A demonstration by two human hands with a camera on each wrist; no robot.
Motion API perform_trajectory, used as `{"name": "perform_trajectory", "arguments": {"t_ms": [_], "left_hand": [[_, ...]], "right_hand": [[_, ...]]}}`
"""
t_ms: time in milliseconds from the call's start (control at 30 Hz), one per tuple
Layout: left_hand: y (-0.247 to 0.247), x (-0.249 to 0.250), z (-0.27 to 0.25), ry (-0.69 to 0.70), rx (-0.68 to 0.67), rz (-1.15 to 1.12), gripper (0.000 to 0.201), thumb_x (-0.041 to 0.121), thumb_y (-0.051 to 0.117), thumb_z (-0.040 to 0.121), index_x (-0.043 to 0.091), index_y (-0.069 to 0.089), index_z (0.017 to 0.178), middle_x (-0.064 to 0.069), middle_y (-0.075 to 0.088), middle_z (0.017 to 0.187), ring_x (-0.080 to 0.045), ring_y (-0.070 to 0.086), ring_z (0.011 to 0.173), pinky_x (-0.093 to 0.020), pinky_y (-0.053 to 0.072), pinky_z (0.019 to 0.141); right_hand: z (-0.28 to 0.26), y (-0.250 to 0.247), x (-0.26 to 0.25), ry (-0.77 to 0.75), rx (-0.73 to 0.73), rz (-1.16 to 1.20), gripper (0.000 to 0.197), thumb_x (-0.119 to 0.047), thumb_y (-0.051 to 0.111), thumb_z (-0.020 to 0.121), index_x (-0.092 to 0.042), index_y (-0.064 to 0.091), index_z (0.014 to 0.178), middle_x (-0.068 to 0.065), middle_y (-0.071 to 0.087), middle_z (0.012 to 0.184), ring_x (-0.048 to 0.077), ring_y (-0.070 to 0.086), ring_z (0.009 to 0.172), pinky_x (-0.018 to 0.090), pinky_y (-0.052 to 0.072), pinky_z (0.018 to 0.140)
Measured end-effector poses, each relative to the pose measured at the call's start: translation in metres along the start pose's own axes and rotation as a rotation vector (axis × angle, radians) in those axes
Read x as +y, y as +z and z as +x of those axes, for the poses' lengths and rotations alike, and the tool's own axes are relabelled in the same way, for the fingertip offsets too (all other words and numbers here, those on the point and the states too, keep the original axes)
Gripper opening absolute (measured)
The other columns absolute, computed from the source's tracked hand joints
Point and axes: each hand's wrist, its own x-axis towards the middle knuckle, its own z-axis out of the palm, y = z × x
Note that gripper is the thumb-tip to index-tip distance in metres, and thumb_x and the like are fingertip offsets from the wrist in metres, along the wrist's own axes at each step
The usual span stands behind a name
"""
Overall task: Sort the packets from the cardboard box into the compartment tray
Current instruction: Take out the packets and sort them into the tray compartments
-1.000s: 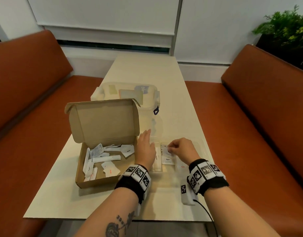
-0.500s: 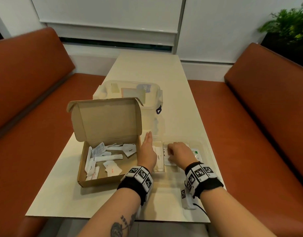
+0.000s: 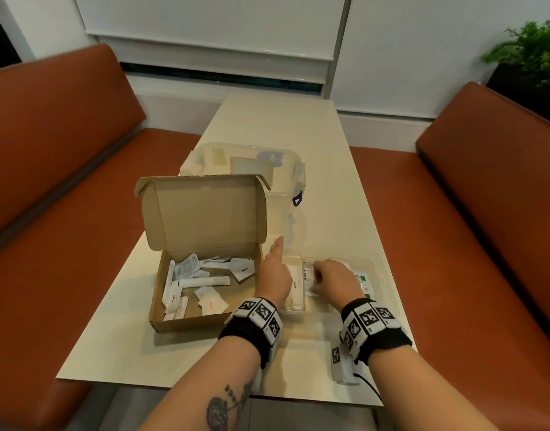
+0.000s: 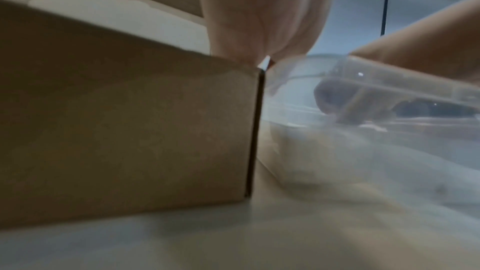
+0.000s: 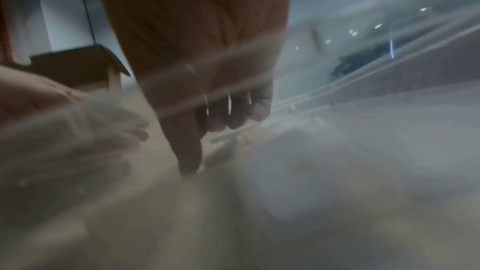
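An open cardboard box [image 3: 186, 321] at the left of the table holds several white packets [image 3: 205, 281]. A clear compartment tray [image 3: 382, 269] lies right beside it. Stick packets [image 3: 295, 290] lie in its left compartment and green-printed packets [image 3: 364, 279] in its right one. My left hand [image 3: 275, 262] rests flat, fingers straight, on the tray's left edge next to the box wall [image 4: 130, 130]. My right hand [image 3: 326, 275] is down in the middle compartment. Its fingers [image 5: 233, 118] are curled and its thumb tip is on a white packet [image 3: 309, 289].
A clear lidded plastic container [image 3: 286, 169] stands behind the box, whose raised lid [image 3: 205, 213] hides part of it. Orange benches [image 3: 65, 181] [image 3: 485, 213] flank the narrow table. A potted plant [image 3: 528, 51] is at the far right. A small white tagged device [image 3: 340, 365] lies near the table's front edge.
My right hand has come down and toward me with the packet, from above the tray into its middle compartment. My left hand has stayed on the tray's left edge.
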Motion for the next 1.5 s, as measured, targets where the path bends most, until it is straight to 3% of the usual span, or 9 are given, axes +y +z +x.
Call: {"name": "perform_trajectory", "arguments": {"t_ms": [100, 233, 367, 500, 667, 967, 1200, 1400, 1500], "left_hand": [[-0.013, 0.003, -0.005, 0.108, 0.090, -0.100, 0.049, 0.017, 0.046, 0.099, 0.017, 0.035, 0.146, -0.003, 0.042, 0.147, -0.017, 0.039, 0.135, -0.022, 0.029, 0.109], [-0.053, -0.002, -0.011, 0.134, 0.322, -0.185, 0.028, 0.017, 0.047, 0.098, 0.013, 0.061, 0.121, -0.002, 0.066, 0.115, -0.015, 0.060, 0.109, -0.022, 0.044, 0.091], [-0.102, -0.036, -0.017, 0.050, 0.439, -0.083, 0.021, 0.012, 0.049, 0.095, 0.010, 0.067, 0.105, -0.006, 0.070, 0.096, -0.023, 0.063, 0.092, -0.029, 0.049, 0.079], [-0.146, -0.078, -0.022, -0.102, 0.565, 0.190, 0.023, 0.011, 0.052, 0.093, 0.010, 0.064, 0.112, -0.010, 0.066, 0.112, -0.028, 0.055, 0.107, -0.035, 0.043, 0.091], [-0.169, -0.109, -0.022, -0.281, 0.442, 0.019, 0.044, 0.021, 0.049, 0.098, 0.009, 0.043, 0.140, -0.012, 0.046, 0.143, -0.029, 0.042, 0.131, -0.035, 0.034, 0.107], [-0.169, -0.118, -0.014, -0.198, 0.348, -0.181, 0.036, 0.018, 0.038, 0.102, 0.011, 0.052, 0.134, -0.011, 0.059, 0.129, -0.020, 0.057, 0.099, -0.019, 0.040, 0.082], [-0.168, -0.122, -0.011, -0.204, 0.340, -0.167, 0.037, 0.011, 0.036, 0.100, 0.014, 0.053, 0.133, -0.009, 0.060, 0.129, -0.026, 0.054, 0.115, -0.023, 0.038, 0.089], [-0.167, -0.124, -0.007, -0.214, 0.336, -0.171, 0.039, 0.009, 0.037, 0.099, 0.016, 0.052, 0.135, -0.011, 0.059, 0.130, -0.030, 0.054, 0.116, -0.028, 0.040, 0.093], [-0.167, -0.125, -0.008, -0.207, 0.340, -0.165, 0.038, 0.009, 0.037, 0.100, 0.014, 0.051, 0.135, -0.011, 0.058, 0.131, -0.029, 0.054, 0.116, -0.024, 0.038, 0.091]], "right_hand": [[-0.001, -0.013, -0.017, -0.024, 0.121, 0.145, 0.015, -0.021, 0.063, 0.085, -0.016, 0.049, 0.084, -0.002, 0.050, 0.081, 0.016, 0.047, 0.076, 0.026, 0.035, 0.065], [0.002, -0.024, -0.068, -0.125, 0.186, 0.298, 0.010, -0.023, 0.063, 0.086, -0.016, 0.055, 0.087, 0.000, 0.058, 0.083, 0.016, 0.051, 0.076, 0.028, 0.037, 0.066], [0.007, -0.004, -0.125, -0.238, -0.059, 0.271, 0.009, -0.024, 0.065, 0.085, -0.019, 0.057, 0.086, 0.001, 0.061, 0.085, 0.019, 0.056, 0.081, 0.025, 0.039, 0.068], [0.014, 0.031, -0.160, -0.184, -0.283, 0.094, 0.027, -0.022, 0.061, 0.089, -0.005, 0.063, 0.110, 0.011, 0.065, 0.109, 0.025, 0.062, 0.100, 0.030, 0.050, 0.084], [0.016, 0.049, -0.185, -0.133, -0.332, -0.014, 0.037, -0.024, 0.067, 0.084, -0.001, 0.061, 0.112, 0.015, 0.063, 0.115, 0.026, 0.059, 0.106, 0.030, 0.048, 0.083], [0.018, 0.056, -0.228, -0.154, -0.365, 0.069, 0.058, -0.030, 0.071, 0.080, -0.011, 0.048, 0.130, 0.011, 0.054, 0.128, 0.025, 0.050, 0.118, 0.026, 0.040, 0.086], [0.022, 0.064, -0.238, -0.138, -0.446, 0.118, 0.060, -0.027, 0.072, 0.078, -0.014, 0.045, 0.131, 0.015, 0.035, 0.136, 0.030, 0.040, 0.126, 0.038, 0.037, 0.107], [0.022, 0.065, -0.242, -0.132, -0.522, 0.404, 0.066, -0.009, 0.064, 0.080, -0.001, 0.030, 0.135, 0.012, 0.053, 0.111, 0.025, 0.054, 0.097, 0.026, 0.047, 0.072], [0.020, 0.067, -0.243, -0.114, -0.551, 0.410, 0.047, -0.008, 0.060, 0.082, -0.001, 0.042, 0.125, 0.015, 0.059, 0.108, 0.021, 0.052, 0.088, 0.025, 0.044, 0.069]]}}
